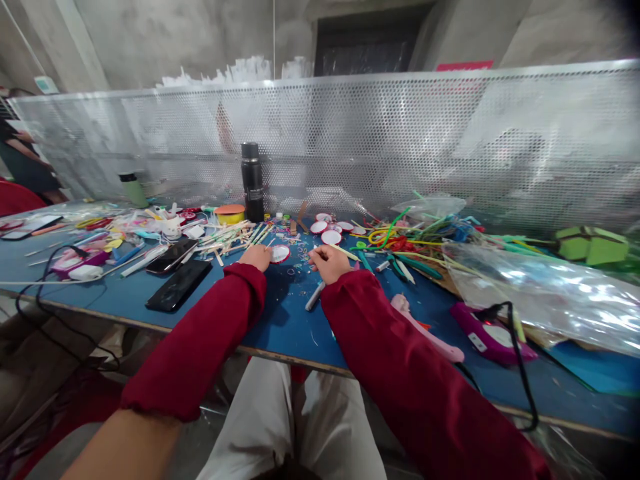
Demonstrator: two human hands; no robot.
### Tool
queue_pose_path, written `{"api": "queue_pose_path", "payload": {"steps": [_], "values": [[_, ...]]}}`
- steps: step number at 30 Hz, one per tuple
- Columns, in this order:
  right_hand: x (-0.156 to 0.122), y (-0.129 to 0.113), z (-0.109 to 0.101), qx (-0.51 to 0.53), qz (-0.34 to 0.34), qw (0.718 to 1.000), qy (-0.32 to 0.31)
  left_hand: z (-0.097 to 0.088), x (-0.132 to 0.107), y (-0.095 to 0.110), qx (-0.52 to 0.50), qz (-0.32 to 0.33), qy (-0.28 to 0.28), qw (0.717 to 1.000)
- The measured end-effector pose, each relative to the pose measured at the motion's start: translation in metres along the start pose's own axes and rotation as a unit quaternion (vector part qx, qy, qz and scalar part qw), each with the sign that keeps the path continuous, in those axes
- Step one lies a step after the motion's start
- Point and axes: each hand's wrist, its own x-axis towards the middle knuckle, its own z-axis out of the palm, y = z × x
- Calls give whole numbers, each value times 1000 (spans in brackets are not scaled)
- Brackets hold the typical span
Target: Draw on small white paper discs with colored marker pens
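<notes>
My left hand [256, 257] is closed at the left edge of a small round white piece with a red rim [281, 254], low over the blue table [285, 320]. My right hand [331, 263] is just across from it, its thumb and fingers pinched together. Whatever is in that pinch is too small to make out. Tiny coloured rubber-band-like bits [299, 253] lie scattered between the two hands. Beneath my right wrist lies a grey pen-like stick [315, 296]. More red-rimmed white rounds [331, 237] sit behind my right hand.
Two dark phones [179, 285] lie left, near pale sticks [235, 240]. A black bottle [253, 183] stands before a perforated metal screen [400, 140]. Rightward are teal-handled pliers [417, 265], coloured strands, a corded purple device [493, 333] and clear plastic [545, 287]. Another person [27, 160] is far left.
</notes>
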Motion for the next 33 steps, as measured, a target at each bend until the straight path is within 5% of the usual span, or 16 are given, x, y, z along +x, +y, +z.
{"api": "queue_pose_path", "payload": {"steps": [5,11,14,22,29,33], "values": [[-2,-7,-2,-7,5,1000,1,-8,-5,4,59,-14,-22,998],[-4,-15,-5,-10,10,1000,4,-12,-8,7,-34,-49,111,992],[-3,-13,-4,-12,4,1000,-6,-8,-10,11,-97,-3,164,982],[-9,-19,9,82,-65,993,-52,15,-33,41,-22,131,19,991],[-5,-23,5,87,6,996,-12,15,-37,43,-51,185,8,981],[0,-18,-4,48,59,997,26,10,-31,38,-109,199,53,972]]}}
